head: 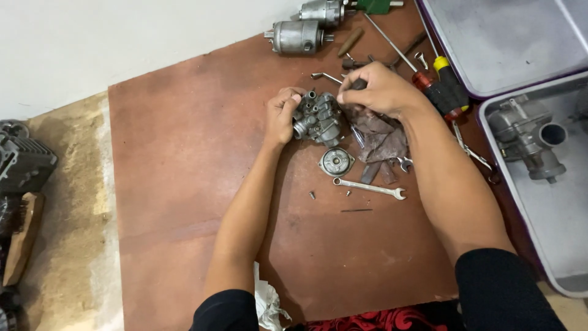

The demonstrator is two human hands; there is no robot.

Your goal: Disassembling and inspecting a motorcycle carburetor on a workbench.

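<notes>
From my remote seat I take the carburetor body (318, 117) as my landmark; it sits near the far middle of the brown board (184, 184).

Far to its left, off the board, lies a dark finned engine part (21, 162) on the sandy floor. Just left of the carburetor, my left hand (280, 115) is clenched around its left side, gripping it firmly and holding it up off the board. Above and beyond it lie two grey cylindrical motors (298, 35), one behind the other.

Directly in front of the carburetor lies a round metal cover (336, 162), and in front of that a small open-ended wrench (370, 188), with a couple of loose screws (312, 195) near the wrench's left end.

Just right of the carburetor, my right hand (380, 91) is closed on a dark tool handle (358, 84) at the body's top right edge; I cannot tell what kind of tool it is. Under that hand lies a dirty brown rag (380, 138). Further right rests a screwdriver with a red, black and yellow handle (442, 86). Furthest right stand two grey trays (508, 43), and the nearer one holds a second grey carburetor-like casting (527, 138).
</notes>
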